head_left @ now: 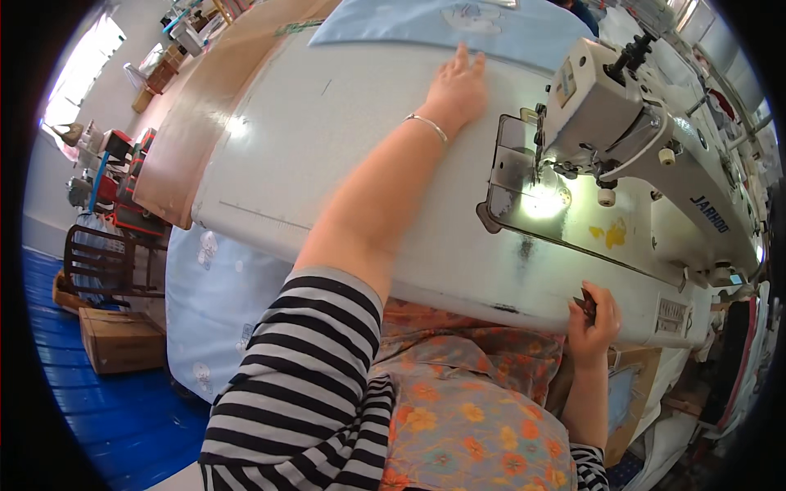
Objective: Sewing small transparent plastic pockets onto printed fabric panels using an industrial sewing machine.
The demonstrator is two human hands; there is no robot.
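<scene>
My left hand [460, 86] reaches far across the sewing table, fingers stretched out, the fingertips at the near edge of a light blue cloth [385, 24]. A pale printed figure shows on that cloth. Close to the table's front edge, my right hand [602, 323] is closed round a small dark tool [585, 303], mostly hidden by the fingers, whose exact kind I cannot make out. Between and beyond the hands stands a white sewing machine [598, 106]. Its lamp lights the needle plate [524, 184], where no cloth lies under the needle.
More light blue printed cloth [205, 303] hangs below the table's left front edge. A brown board [184, 155] adjoins the white tabletop [303, 155]. On the left are a wooden chair [102, 262] and a cardboard box [119, 340] on blue flooring [49, 327].
</scene>
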